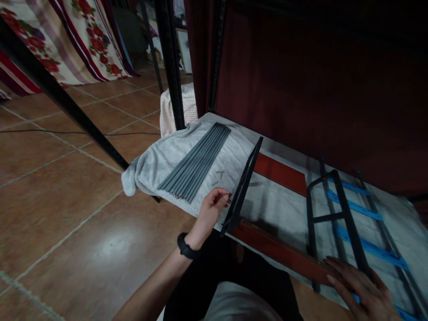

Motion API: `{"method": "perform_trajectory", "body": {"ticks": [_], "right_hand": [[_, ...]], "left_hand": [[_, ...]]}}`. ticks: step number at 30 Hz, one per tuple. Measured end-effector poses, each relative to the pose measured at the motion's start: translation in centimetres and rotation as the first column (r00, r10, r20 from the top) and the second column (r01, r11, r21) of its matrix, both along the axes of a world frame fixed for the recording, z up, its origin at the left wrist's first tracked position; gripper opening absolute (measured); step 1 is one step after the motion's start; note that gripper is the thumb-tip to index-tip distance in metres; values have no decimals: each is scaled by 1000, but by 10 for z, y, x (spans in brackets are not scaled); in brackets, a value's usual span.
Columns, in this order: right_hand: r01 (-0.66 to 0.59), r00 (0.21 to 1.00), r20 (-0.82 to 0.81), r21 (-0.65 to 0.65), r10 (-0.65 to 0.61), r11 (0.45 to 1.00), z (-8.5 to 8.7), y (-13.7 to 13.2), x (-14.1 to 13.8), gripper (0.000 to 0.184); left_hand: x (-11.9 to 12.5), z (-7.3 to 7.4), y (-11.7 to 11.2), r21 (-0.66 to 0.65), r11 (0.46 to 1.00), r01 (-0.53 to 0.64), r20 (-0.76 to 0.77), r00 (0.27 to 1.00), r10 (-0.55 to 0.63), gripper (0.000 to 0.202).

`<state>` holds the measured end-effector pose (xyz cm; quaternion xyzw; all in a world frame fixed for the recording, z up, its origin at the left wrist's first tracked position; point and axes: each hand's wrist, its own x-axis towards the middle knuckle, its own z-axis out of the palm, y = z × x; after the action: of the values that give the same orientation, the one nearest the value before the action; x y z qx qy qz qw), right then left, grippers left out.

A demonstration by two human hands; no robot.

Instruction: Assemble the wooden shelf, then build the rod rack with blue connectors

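My left hand (pixel 214 205) is closed in a pinch beside the near end of an upright black metal frame (pixel 245 183). Whatever is between the fingertips is too small to make out. A red-brown board (pixel 277 247) runs along the near side, from this frame to a second black frame (pixel 329 218) with a crossbar. At the board's right end my right hand (pixel 363 285) grips it, fingers over the top and thumb on the near side, close to the second frame. Another red-brown board (pixel 281 173) spans the far side.
Several grey rods (pixel 197 160) lie side by side on a grey cloth (pixel 180 145). Small metal pieces (pixel 220 173) lie near them. Black rails with blue slats (pixel 357 207) are at the right. Dark posts (pixel 170 67) rise at the surface's left end, over a tiled floor (pixel 67 214).
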<state>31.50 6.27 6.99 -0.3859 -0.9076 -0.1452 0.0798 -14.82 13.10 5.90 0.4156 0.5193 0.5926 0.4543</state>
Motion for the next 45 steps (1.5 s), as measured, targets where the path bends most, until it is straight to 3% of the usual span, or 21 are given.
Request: {"method": "perform_trajectory", "body": {"ticks": [2, 5, 10, 19, 27, 31, 37, 45], "right_hand": [[52, 998, -19, -16, -53, 999, 3, -1, -7, 37], [101, 995, 1, -116, -101, 988, 8, -1, -18, 34], [44, 999, -13, -213, -48, 976, 17, 7, -57, 40], [16, 998, -48, -378, -37, 926, 45, 23, -159, 50], [-152, 986, -132, -457, 102, 876, 60, 42, -230, 61], [-164, 984, -141, -479, 109, 862, 66, 48, -247, 62], [-189, 981, -131, -524, 141, 830, 64, 53, -257, 62], [-191, 981, -132, -520, 142, 832, 61, 56, -256, 61]], "left_hand": [[12, 9, -22, -51, 999, -7, 193, 981, 16, 12], [27, 12, -40, -104, 994, -27, 321, 945, 60, 11], [41, 9, -45, -104, 994, -31, 359, 931, 67, 12], [42, 4, -50, -69, 993, -95, 355, 928, 114, 11], [39, 7, -65, -61, 995, -79, 625, 774, 100, 16], [36, 10, -64, -58, 998, -23, 745, 664, 59, 16], [33, 8, -65, -75, 997, -35, 806, 587, 81, 17], [31, 11, -66, -75, 997, -29, 861, 503, 79, 19]]}}
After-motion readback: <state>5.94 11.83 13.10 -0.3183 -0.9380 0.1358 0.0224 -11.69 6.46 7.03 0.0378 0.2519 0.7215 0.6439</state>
